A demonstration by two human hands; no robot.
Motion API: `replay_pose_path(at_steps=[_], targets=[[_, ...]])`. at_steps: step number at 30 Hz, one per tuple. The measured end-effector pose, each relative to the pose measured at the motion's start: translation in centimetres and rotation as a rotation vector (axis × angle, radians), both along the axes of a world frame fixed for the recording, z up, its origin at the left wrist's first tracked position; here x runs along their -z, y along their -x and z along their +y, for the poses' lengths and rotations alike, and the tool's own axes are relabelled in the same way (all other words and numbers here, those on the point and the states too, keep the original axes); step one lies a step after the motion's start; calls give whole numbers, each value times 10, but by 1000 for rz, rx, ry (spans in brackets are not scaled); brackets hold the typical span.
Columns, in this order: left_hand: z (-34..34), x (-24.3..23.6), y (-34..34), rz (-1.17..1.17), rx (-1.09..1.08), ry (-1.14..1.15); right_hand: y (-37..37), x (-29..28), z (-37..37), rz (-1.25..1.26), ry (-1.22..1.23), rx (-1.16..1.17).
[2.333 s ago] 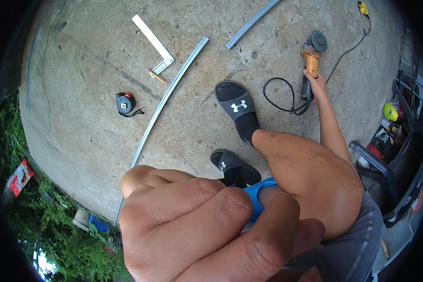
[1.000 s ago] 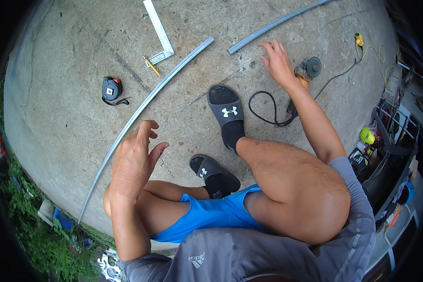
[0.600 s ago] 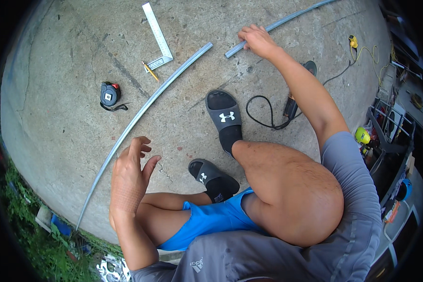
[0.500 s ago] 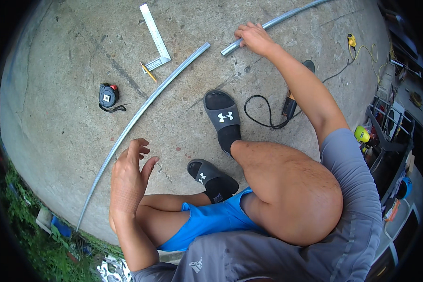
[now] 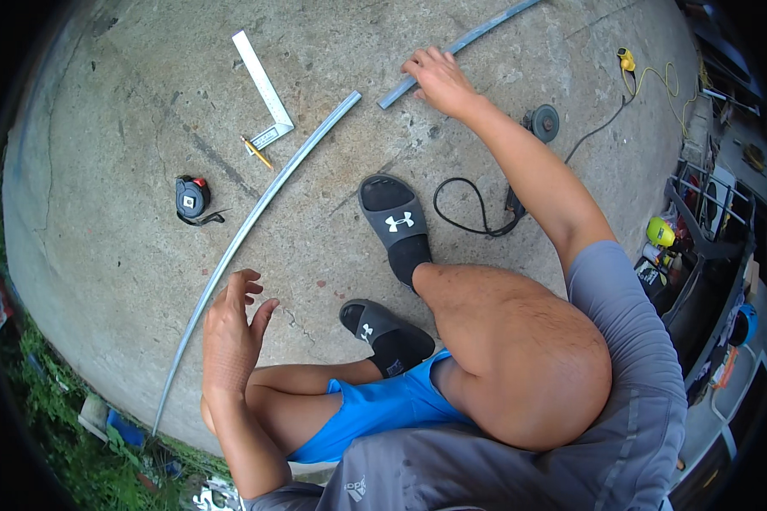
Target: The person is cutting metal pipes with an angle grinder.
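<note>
Leafy plants (image 5: 55, 426), blue object (image 5: 126, 428), perhaps a tub, lime-green item (image 5: 659, 232)

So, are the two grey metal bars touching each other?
Apart. The head view shows bare concrete between the upper end of the left bar and the lower end of the right bar.

White logos (image 5: 400, 222) on dark sandals (image 5: 387, 203); pale logo (image 5: 356, 488) on grey shirt (image 5: 494, 456).

A weathered concrete floor (image 5: 102, 255), grey and pitted, carries dark stains (image 5: 217, 159) and a thin crack toward its left side. Leafy green plants (image 5: 51, 417) crowd the lower left, near a pale block (image 5: 94, 414). Assorted clutter (image 5: 659, 232) and a dark frame (image 5: 709, 249) line the right. Soft daylight spreads evenly.
</note>
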State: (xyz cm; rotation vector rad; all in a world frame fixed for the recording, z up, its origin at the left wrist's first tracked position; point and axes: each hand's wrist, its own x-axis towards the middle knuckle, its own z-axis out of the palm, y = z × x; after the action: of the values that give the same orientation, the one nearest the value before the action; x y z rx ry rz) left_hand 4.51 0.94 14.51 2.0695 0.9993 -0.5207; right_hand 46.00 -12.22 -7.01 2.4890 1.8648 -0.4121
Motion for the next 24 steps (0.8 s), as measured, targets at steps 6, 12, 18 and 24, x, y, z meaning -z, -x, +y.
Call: replay_pose_path(at_steps=[6,12,18,24], targets=[[4,6,-1,34,9,-12,-3,8,1,-59,-24,-27],[7,9,1,56,3,-20,-9,4,10,-69,59,-75],[5,13,5,57,-3,-30,-28,-2,55,-102,-40,23],[5,30,5,56,57,-53,-23,6,81,-32,-166,187]])
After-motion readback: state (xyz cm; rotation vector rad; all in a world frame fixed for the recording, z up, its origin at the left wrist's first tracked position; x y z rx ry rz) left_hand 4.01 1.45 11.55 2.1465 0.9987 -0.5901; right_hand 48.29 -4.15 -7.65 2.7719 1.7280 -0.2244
